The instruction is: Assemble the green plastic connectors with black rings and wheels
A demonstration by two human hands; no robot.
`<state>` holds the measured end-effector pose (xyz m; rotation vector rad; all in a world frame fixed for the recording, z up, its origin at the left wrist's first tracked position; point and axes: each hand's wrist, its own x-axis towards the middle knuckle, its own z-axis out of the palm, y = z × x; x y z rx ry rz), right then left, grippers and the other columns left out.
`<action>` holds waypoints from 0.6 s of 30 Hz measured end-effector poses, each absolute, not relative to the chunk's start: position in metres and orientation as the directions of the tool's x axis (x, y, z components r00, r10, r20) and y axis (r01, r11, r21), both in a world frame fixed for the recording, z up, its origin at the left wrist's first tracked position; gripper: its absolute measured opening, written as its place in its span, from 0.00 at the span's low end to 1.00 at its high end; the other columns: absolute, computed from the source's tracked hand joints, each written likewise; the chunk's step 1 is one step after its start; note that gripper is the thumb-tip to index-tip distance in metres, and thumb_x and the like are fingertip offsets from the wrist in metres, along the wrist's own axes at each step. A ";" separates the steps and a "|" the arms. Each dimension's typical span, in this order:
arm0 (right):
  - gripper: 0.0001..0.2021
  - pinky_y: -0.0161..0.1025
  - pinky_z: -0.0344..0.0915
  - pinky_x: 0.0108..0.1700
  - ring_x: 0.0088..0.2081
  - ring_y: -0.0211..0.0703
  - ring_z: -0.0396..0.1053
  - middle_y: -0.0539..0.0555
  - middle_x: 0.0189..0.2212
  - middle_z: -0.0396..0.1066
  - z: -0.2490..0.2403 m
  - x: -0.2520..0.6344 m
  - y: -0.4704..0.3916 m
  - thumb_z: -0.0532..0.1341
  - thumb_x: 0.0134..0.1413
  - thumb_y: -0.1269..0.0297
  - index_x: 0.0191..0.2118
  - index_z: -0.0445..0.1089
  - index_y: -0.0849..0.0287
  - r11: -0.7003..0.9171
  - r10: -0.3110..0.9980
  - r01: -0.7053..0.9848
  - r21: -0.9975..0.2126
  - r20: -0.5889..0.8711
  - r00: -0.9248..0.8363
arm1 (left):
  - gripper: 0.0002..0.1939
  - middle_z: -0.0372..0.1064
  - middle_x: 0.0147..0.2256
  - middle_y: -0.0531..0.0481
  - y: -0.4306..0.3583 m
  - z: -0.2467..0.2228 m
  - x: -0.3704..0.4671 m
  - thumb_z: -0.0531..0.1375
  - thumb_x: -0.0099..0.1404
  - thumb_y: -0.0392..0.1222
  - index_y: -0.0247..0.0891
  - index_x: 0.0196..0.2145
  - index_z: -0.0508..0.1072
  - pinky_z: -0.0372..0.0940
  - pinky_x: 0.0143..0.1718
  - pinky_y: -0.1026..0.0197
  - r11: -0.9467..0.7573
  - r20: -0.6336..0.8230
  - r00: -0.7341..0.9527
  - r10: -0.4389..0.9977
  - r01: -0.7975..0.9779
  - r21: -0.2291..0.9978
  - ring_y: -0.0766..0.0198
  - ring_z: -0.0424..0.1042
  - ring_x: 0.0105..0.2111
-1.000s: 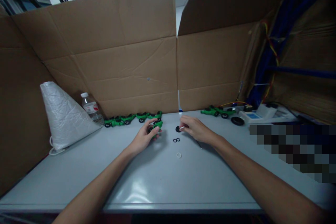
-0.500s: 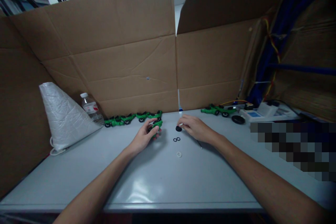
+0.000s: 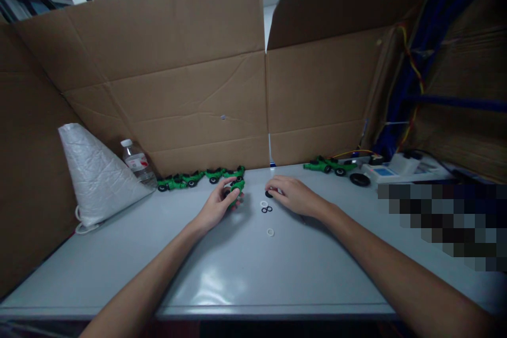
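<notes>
A green toy car (image 3: 237, 186) is in my left hand (image 3: 217, 205), its fingers wrapped around it. My right hand (image 3: 292, 195) is closed, with its fingertips at a small black round part (image 3: 269, 194) on the table. Just left of and below those fingertips lies a white ring (image 3: 264, 204). Two small black rings (image 3: 266, 209) sit side by side below it. Nearer the front, another white ring (image 3: 270, 232) rests flat. A thin rod beside my right wrist is mostly hidden by the hand.
Green toy cars line the back left (image 3: 184, 180) and back right (image 3: 330, 166) of the table (image 3: 237, 280). A black ring (image 3: 359, 179) and a power strip (image 3: 412, 168) are at right; a bottle (image 3: 137, 161) and silvery bag (image 3: 99, 179) at left. Cardboard (image 3: 190, 84) stands behind.
A white ring now lies above the two black rings. My right fingertips have moved slightly left and down, over the black round part. My left hand still holds the car.
</notes>
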<state>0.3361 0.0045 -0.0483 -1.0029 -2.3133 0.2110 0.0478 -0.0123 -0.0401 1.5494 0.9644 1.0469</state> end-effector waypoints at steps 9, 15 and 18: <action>0.12 0.43 0.63 0.52 0.48 0.50 0.68 0.57 0.43 0.71 -0.058 0.332 0.003 0.60 0.72 0.67 0.52 0.80 0.52 0.759 0.650 0.554 -0.343 0.357 -0.670 | 0.43 0.74 0.50 0.41 -0.011 -0.043 0.046 0.73 0.62 0.55 0.42 0.67 0.60 0.69 0.45 0.55 -0.258 0.196 0.291 0.937 0.194 0.946 0.54 0.75 0.47; 0.12 0.44 0.62 0.54 0.50 0.51 0.67 0.57 0.45 0.71 -0.059 0.332 0.004 0.61 0.70 0.70 0.52 0.79 0.52 0.744 0.666 0.564 -0.358 0.330 -0.668 | 0.40 0.73 0.50 0.42 -0.010 -0.045 0.046 0.71 0.64 0.55 0.42 0.67 0.60 0.70 0.44 0.55 -0.275 0.212 0.295 0.932 0.189 0.943 0.56 0.75 0.45; 0.09 0.44 0.62 0.54 0.50 0.51 0.67 0.57 0.46 0.71 -0.057 0.331 0.003 0.61 0.70 0.69 0.50 0.78 0.54 0.725 0.688 0.588 -0.359 0.320 -0.652 | 0.38 0.72 0.50 0.43 -0.009 -0.047 0.046 0.69 0.66 0.56 0.43 0.66 0.61 0.70 0.43 0.57 -0.282 0.227 0.293 0.929 0.161 0.946 0.58 0.75 0.43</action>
